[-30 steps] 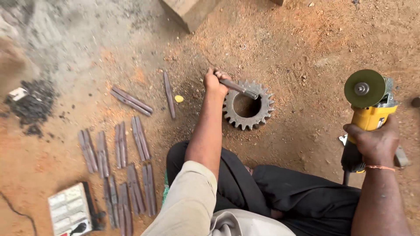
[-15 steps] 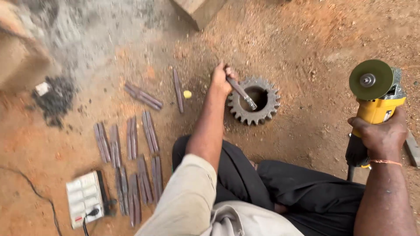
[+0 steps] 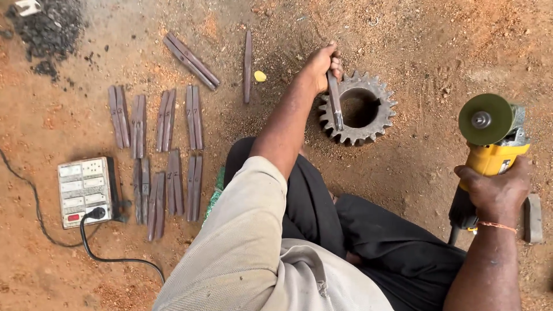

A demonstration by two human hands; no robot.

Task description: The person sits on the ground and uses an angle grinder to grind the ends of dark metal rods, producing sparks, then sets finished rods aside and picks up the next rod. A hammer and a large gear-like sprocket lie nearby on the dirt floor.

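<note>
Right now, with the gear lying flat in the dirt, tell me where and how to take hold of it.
Grip the gear at its toothed rim on the right side, away from the left hand and the metal bar it holds across the near-left teeth. It lies flat with an open round bore, so hooking fingers into the bore and a thumb over the teeth should likely hold best.

bar's top hidden in hand, grinder handle covered

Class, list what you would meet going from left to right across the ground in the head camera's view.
Power strip → paired metal bars → lone bar → small yellow piece → left hand holding a metal bar → toothed gear → angle grinder in the right hand → grey block.
</note>
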